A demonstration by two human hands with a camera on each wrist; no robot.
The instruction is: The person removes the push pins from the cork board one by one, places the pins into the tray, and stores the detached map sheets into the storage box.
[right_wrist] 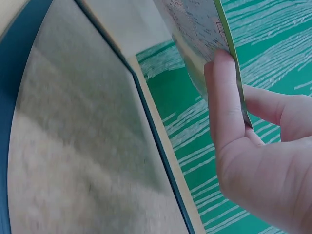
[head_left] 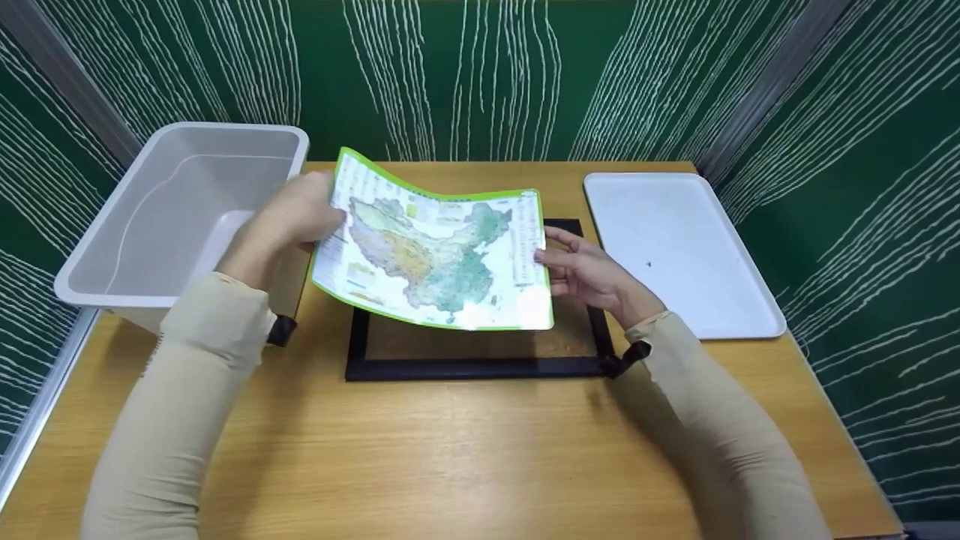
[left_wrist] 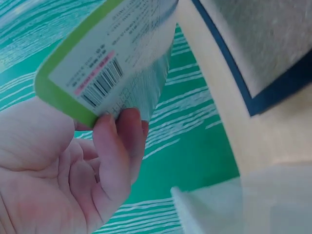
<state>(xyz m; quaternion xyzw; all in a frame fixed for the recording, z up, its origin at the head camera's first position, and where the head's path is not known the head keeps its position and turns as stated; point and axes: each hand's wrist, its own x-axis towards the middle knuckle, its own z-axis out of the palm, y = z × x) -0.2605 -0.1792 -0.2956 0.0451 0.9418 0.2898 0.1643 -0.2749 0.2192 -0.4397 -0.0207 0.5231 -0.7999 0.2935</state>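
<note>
A map sheet point(head_left: 442, 255) with a bright green border is held up between both hands, its surface bowed. My left hand point(head_left: 296, 214) pinches the left edge; in the left wrist view, fingertips point(left_wrist: 105, 124) press its back near a printed barcode point(left_wrist: 101, 83). At the opposite edge my right hand point(head_left: 592, 274) grips the sheet between thumb and fingers, with the map's edge point(right_wrist: 229, 46) running between them in the right wrist view. Below the map lies a black picture frame point(head_left: 480, 368) with a brown board point(head_left: 480, 341) inside it, partly covered from view by the sheet.
A grey plastic bin point(head_left: 184, 217) stands at the left of the wooden table point(head_left: 450, 457). On the right lies a white tray point(head_left: 686, 255) with a small dark speck on it. Green walls point(head_left: 510, 82) with white streaks enclose the back and sides.
</note>
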